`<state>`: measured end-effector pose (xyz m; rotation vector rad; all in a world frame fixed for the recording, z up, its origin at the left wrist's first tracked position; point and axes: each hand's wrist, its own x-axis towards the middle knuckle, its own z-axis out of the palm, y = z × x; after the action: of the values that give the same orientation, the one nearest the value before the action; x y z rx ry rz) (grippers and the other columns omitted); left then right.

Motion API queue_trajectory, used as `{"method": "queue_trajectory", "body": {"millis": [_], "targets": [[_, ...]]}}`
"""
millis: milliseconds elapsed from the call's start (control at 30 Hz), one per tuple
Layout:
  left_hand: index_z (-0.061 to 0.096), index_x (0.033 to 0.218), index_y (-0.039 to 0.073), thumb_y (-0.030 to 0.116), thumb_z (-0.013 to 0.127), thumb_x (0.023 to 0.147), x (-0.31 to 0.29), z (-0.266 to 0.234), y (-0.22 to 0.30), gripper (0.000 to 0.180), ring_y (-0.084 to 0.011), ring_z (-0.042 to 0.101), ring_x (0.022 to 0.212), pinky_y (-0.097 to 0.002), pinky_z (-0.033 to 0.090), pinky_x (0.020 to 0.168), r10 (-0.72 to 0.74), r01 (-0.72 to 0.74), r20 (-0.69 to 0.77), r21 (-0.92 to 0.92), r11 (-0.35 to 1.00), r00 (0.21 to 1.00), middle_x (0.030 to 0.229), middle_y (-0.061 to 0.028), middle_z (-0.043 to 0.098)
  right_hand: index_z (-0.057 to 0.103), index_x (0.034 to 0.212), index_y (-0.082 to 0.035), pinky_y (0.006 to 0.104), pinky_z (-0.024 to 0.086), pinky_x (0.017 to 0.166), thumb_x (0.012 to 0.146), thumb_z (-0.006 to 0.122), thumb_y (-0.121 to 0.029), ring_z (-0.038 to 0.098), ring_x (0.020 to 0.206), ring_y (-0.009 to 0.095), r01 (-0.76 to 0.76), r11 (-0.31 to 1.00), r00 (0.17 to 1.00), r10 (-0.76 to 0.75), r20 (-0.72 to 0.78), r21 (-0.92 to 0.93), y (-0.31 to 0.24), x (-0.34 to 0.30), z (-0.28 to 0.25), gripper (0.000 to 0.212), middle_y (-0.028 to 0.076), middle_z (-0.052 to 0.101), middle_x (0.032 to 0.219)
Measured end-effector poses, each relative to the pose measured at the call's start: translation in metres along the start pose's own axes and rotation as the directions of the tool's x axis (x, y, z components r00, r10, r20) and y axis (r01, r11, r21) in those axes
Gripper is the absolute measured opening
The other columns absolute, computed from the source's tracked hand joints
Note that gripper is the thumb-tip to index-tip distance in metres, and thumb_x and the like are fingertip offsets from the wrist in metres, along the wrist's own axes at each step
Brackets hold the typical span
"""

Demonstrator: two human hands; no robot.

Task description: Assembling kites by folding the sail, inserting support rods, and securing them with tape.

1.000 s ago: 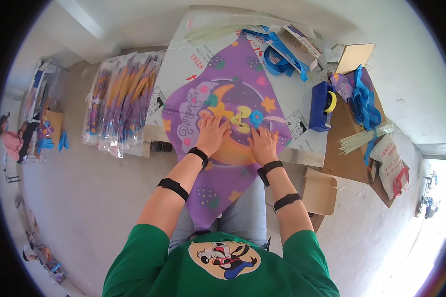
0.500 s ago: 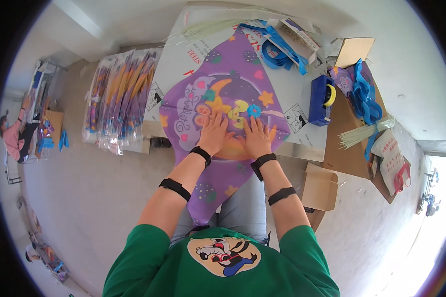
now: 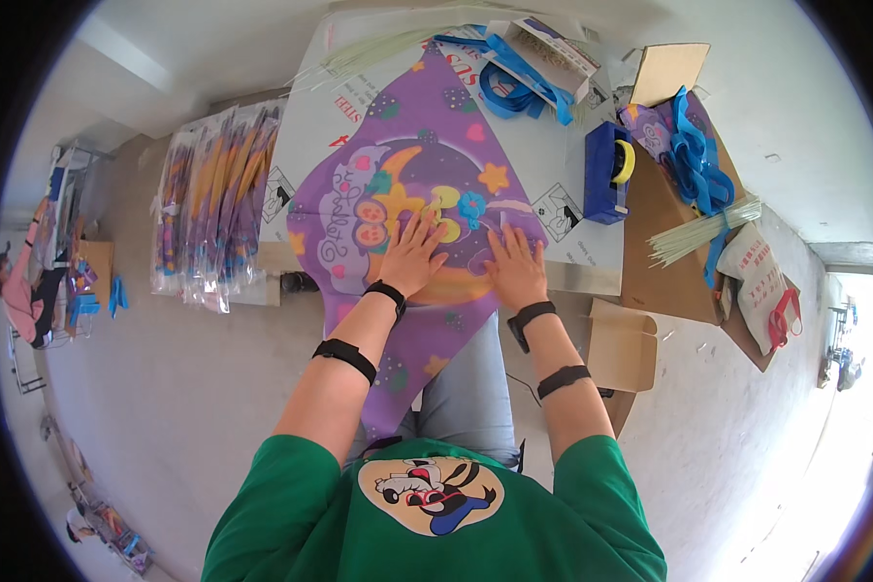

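Left hand (image 3: 412,254): palm down on the purple sheet (image 3: 422,145), fingers loosely spread, not gripping
Right hand (image 3: 516,269): same deal, just apart from the left
Step in hand: looks like smoothing — next move probably calls for light, flat pressure
Purple sheet: thin-looking, kite-shaped, moon-and-stars print, mostly flat on the white table (image 3: 538,160) — near corner drops past the edge

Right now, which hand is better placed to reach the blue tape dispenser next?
Probably the right hand: resting on the purple sheet, it is nearer the dispenser; the left hand lies farther left.
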<state>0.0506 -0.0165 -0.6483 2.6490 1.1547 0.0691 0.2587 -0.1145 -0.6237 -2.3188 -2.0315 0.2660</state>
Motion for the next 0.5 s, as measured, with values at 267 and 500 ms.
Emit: {"method": "queue_trajectory", "body": {"millis": [267,500], "targets": [[0.032,0.147,0.023,0.045,0.043,0.096,0.001,0.002,0.000,0.057,-0.0261,0.014,0.145,-0.0493,0.013,0.116,-0.014,0.013,0.037,0.017,1.000,0.999,0.157,-0.0048,0.018,0.039,0.142,-0.013,0.0565,0.022,0.111,0.093,0.051,-0.032,0.032,0.138,0.028,-0.175,0.982,0.985,0.174,-0.010,-0.077,0.056,-0.032,-0.004,0.054,0.009,0.035,0.149],[0.029,0.148,0.024,0.045,0.043,0.096,0.006,0.002,0.002,0.059,-0.0266,0.015,0.145,-0.0499,0.012,0.117,-0.016,0.015,0.025,0.035,0.999,1.000,0.157,-0.0051,0.018,0.039,0.141,-0.004,0.0481,0.024,0.113,0.093,0.052,-0.033,0.033,0.138,0.029,0.043,0.997,0.995,-0.049,-0.093,-0.070,0.017,0.001,0.010,0.058,0.012,0.037,0.148]]}}
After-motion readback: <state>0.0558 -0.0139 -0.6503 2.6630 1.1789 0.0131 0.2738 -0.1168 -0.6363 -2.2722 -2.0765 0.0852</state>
